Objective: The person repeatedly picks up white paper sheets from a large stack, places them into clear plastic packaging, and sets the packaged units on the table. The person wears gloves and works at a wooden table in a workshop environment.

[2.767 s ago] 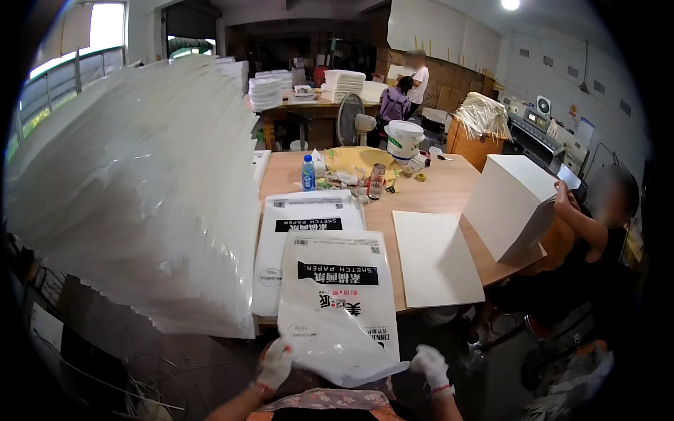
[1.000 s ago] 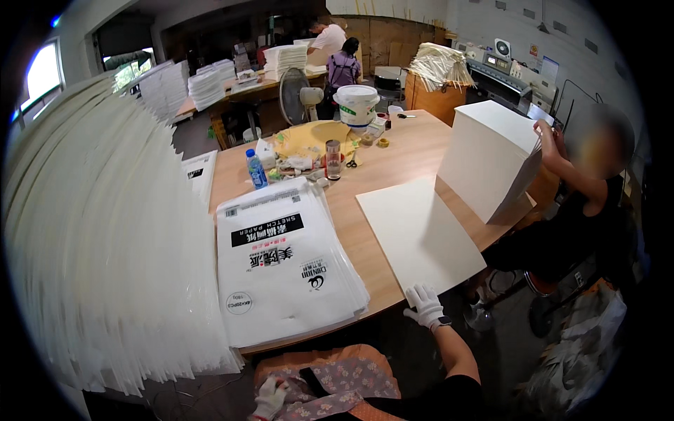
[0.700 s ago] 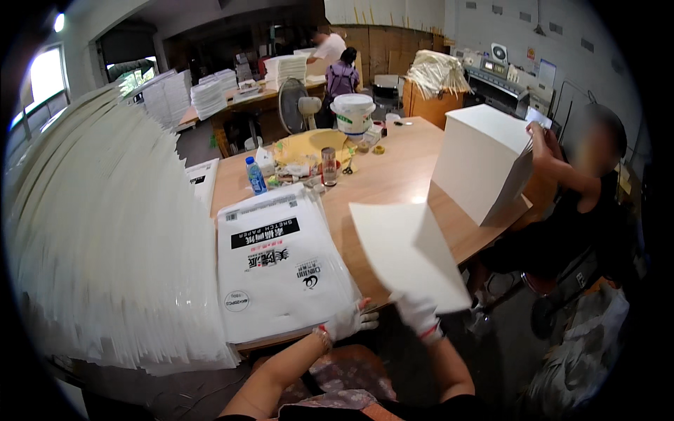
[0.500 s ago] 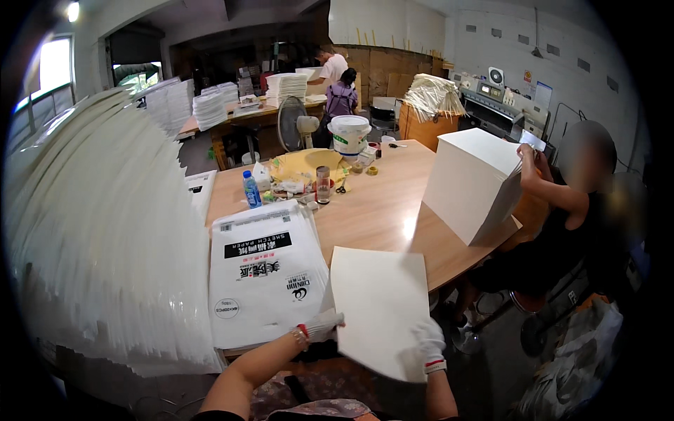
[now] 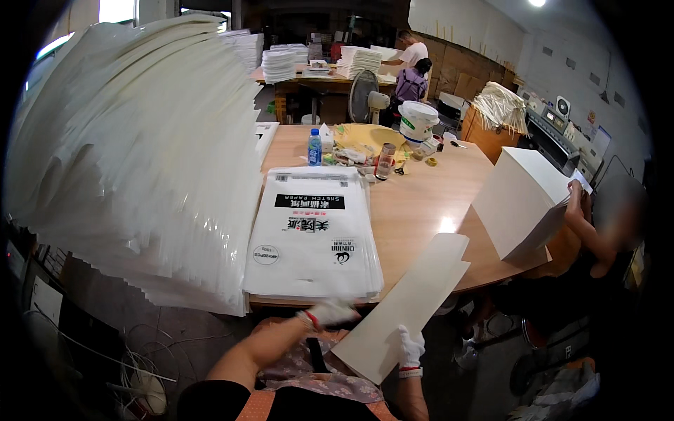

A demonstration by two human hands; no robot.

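Note:
A sheaf of white drawing paper [image 5: 414, 298] slants across my lap and the table's front edge, its far end split into offset corners. My right hand [image 5: 410, 349], in a white glove with a red cuff line, grips the sheaf's right edge, thumb on top. My left hand [image 5: 331, 313], gloved too, is smeared by motion just left of the sheaf, in front of the packs; its fingers are unclear. A pile of white plastic packs [image 5: 309, 238] with black print lies flat on the table beyond it.
Left of the table rises a tall heap of clear plastic sleeves [image 5: 154, 154]. A big paper stack [image 5: 523, 203] stands at right, where a co-worker's hands [image 5: 577, 193] touch its edge. A bottle [image 5: 314, 147], a glass [image 5: 384, 161], scissors [image 5: 400, 169] and a bucket [image 5: 418, 121] stand farther back.
The paper has turned from facing me to a narrow slant, its far end swung right. My left hand has come off its left edge. The view has shifted left.

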